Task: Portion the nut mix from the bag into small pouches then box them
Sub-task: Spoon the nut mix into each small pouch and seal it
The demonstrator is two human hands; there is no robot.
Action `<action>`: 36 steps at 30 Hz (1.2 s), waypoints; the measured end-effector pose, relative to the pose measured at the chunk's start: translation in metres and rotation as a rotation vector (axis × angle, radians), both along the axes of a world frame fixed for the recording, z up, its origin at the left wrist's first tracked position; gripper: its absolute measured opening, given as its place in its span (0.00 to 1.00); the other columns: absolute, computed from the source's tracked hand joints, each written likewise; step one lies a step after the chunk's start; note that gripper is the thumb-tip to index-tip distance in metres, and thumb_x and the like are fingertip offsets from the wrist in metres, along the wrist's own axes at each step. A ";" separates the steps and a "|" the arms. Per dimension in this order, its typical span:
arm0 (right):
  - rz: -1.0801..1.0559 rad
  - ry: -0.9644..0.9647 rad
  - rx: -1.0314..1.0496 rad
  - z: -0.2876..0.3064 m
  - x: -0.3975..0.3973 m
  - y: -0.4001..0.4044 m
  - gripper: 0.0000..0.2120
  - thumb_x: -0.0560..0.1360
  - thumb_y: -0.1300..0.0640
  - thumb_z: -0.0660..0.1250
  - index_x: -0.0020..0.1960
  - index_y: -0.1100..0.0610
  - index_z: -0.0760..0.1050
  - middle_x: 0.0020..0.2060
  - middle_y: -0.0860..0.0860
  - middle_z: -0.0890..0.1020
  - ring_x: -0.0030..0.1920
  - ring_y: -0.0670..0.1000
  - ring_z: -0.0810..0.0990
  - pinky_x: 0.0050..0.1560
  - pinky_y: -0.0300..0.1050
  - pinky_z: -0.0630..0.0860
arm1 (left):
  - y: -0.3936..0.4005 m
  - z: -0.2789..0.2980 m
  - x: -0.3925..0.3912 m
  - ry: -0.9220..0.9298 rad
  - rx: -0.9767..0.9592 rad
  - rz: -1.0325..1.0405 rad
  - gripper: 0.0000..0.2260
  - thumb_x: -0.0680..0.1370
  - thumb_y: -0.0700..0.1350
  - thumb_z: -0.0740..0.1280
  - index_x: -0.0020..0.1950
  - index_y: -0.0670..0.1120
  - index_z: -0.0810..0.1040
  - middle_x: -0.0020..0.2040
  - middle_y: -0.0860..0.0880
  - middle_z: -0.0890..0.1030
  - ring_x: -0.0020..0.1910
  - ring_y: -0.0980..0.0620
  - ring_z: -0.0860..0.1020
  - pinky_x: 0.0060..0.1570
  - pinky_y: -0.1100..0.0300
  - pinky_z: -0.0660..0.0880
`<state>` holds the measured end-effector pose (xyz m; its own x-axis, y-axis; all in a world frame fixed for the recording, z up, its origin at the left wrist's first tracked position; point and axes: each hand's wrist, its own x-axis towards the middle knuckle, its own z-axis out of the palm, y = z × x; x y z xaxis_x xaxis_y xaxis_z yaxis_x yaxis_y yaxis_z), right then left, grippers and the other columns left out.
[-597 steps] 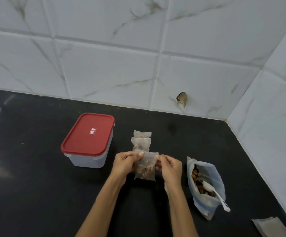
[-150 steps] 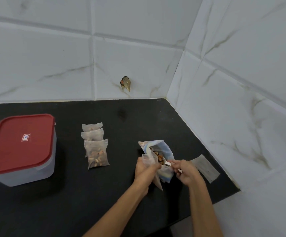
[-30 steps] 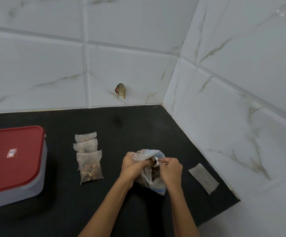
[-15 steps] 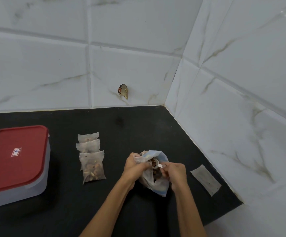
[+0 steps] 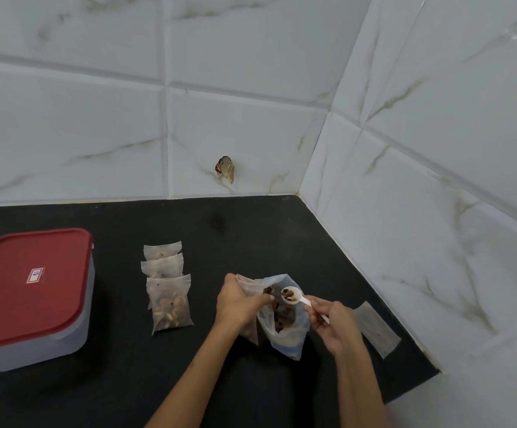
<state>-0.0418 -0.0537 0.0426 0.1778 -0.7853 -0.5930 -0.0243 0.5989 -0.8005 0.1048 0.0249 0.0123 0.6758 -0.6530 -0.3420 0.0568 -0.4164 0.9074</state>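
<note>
The clear nut mix bag point(image 5: 288, 332) stands open on the black counter point(image 5: 251, 230). My left hand point(image 5: 238, 301) grips a small translucent pouch point(image 5: 249, 330) against the bag's left side. My right hand point(image 5: 333, 322) pinches the handle of a white spoon point(image 5: 292, 296), whose bowl holds a few nuts above the bag's mouth. Three filled pouches point(image 5: 167, 291) lie in an overlapping row to the left. A clear box with a red lid point(image 5: 25, 285) sits shut at far left.
One flat empty pouch point(image 5: 374, 329) lies to the right of my right hand, near the side wall. White tiled walls meet in a corner behind the counter. The counter's front edge runs close below the empty pouch.
My right hand has lifted the spoon out of the bag with nuts in its bowl. My left hand keeps hold of the pouch beside the bag.
</note>
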 end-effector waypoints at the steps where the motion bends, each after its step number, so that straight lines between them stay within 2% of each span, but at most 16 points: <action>1: -0.009 -0.005 -0.017 0.003 -0.001 0.001 0.11 0.76 0.71 0.58 0.52 0.68 0.78 0.43 0.61 0.80 0.35 0.49 0.74 0.37 0.40 0.74 | 0.001 0.003 0.000 -0.121 0.028 0.005 0.24 0.67 0.47 0.77 0.57 0.46 0.69 0.54 0.50 0.73 0.52 0.53 0.74 0.46 0.60 0.73; 3: -0.015 -0.024 -0.060 0.011 -0.002 0.005 0.10 0.76 0.70 0.60 0.53 0.67 0.78 0.46 0.62 0.80 0.37 0.50 0.75 0.38 0.41 0.75 | 0.004 0.011 -0.003 -0.280 -0.019 -0.002 0.23 0.68 0.49 0.76 0.55 0.47 0.68 0.52 0.51 0.73 0.49 0.55 0.74 0.44 0.61 0.73; 5: -0.011 -0.039 -0.123 0.026 0.001 0.012 0.10 0.76 0.69 0.61 0.52 0.65 0.79 0.47 0.62 0.81 0.38 0.50 0.76 0.39 0.41 0.75 | 0.006 0.022 -0.008 -0.334 -0.093 -0.054 0.20 0.69 0.50 0.75 0.51 0.48 0.68 0.47 0.52 0.75 0.44 0.57 0.75 0.37 0.65 0.73; 9: 0.062 -0.006 -0.376 0.053 0.010 0.036 0.12 0.75 0.70 0.62 0.45 0.58 0.82 0.38 0.56 0.82 0.36 0.49 0.77 0.40 0.40 0.77 | 0.005 0.035 -0.017 -0.355 -0.169 -0.133 0.16 0.70 0.47 0.73 0.48 0.50 0.66 0.45 0.52 0.75 0.42 0.57 0.76 0.35 0.64 0.73; 12: 0.237 0.291 -0.741 0.058 0.012 0.052 0.12 0.76 0.66 0.64 0.48 0.52 0.82 0.38 0.48 0.82 0.37 0.44 0.78 0.37 0.31 0.74 | 0.007 0.040 -0.021 -0.300 -0.218 -0.159 0.17 0.70 0.48 0.74 0.47 0.50 0.66 0.44 0.51 0.75 0.40 0.57 0.75 0.33 0.64 0.69; 14: 0.334 0.463 -0.993 0.056 0.012 0.057 0.10 0.76 0.64 0.65 0.51 0.53 0.82 0.42 0.45 0.81 0.40 0.40 0.77 0.38 0.25 0.71 | 0.009 0.041 -0.021 -0.281 -0.243 -0.163 0.19 0.69 0.49 0.75 0.49 0.48 0.67 0.43 0.52 0.76 0.39 0.56 0.75 0.34 0.63 0.71; 17: 0.435 0.630 -1.151 0.057 0.014 0.059 0.10 0.77 0.62 0.65 0.55 0.54 0.82 0.48 0.49 0.81 0.43 0.41 0.75 0.40 0.21 0.66 | 0.011 0.042 -0.019 -0.247 -0.267 -0.149 0.21 0.67 0.48 0.76 0.51 0.46 0.68 0.44 0.52 0.76 0.41 0.56 0.76 0.36 0.62 0.73; 20: 0.388 0.656 -1.276 0.059 0.015 0.062 0.10 0.76 0.65 0.66 0.52 0.56 0.83 0.47 0.51 0.81 0.45 0.45 0.76 0.42 0.23 0.64 | 0.012 0.044 -0.019 -0.215 -0.320 -0.129 0.21 0.67 0.46 0.76 0.51 0.45 0.68 0.43 0.52 0.76 0.39 0.58 0.74 0.34 0.64 0.72; 23: 0.368 0.621 -1.313 0.061 0.013 0.065 0.10 0.75 0.67 0.66 0.50 0.56 0.84 0.46 0.50 0.81 0.46 0.47 0.78 0.44 0.26 0.67 | 0.011 0.042 -0.019 -0.200 -0.343 -0.121 0.20 0.67 0.43 0.76 0.51 0.44 0.68 0.44 0.50 0.76 0.39 0.57 0.75 0.34 0.65 0.72; 27: 0.373 0.549 -1.312 0.060 0.011 0.065 0.11 0.74 0.67 0.67 0.50 0.56 0.83 0.45 0.49 0.82 0.45 0.43 0.78 0.44 0.27 0.70 | 0.011 0.040 -0.020 -0.181 -0.364 -0.135 0.20 0.67 0.42 0.76 0.51 0.44 0.68 0.44 0.51 0.76 0.40 0.55 0.75 0.38 0.59 0.75; 31: 0.375 0.540 -1.275 0.057 0.011 0.063 0.10 0.74 0.66 0.67 0.51 0.55 0.83 0.45 0.48 0.83 0.45 0.42 0.78 0.45 0.28 0.72 | 0.012 0.041 -0.019 -0.186 -0.395 -0.134 0.17 0.67 0.40 0.75 0.47 0.46 0.67 0.41 0.54 0.75 0.37 0.60 0.74 0.32 0.68 0.71; 34: 0.394 0.568 -1.250 0.055 0.013 0.062 0.09 0.74 0.63 0.68 0.52 0.55 0.82 0.47 0.48 0.82 0.42 0.38 0.77 0.43 0.23 0.70 | 0.012 0.042 -0.019 -0.166 -0.411 -0.137 0.17 0.68 0.40 0.75 0.47 0.46 0.68 0.41 0.53 0.75 0.37 0.59 0.74 0.33 0.67 0.72; 36: 0.367 0.590 -1.283 0.052 0.016 0.060 0.08 0.74 0.63 0.69 0.51 0.56 0.83 0.46 0.49 0.83 0.40 0.38 0.76 0.43 0.24 0.70 | 0.013 0.041 -0.019 -0.164 -0.411 -0.139 0.17 0.68 0.40 0.75 0.48 0.46 0.68 0.42 0.52 0.75 0.38 0.58 0.75 0.33 0.67 0.72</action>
<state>-0.0262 0.0067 0.0947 0.4646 -0.7852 0.4094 -0.5230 -0.6164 -0.5886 0.0862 0.0377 0.0537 0.5957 -0.8003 0.0682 -0.1318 -0.0136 0.9912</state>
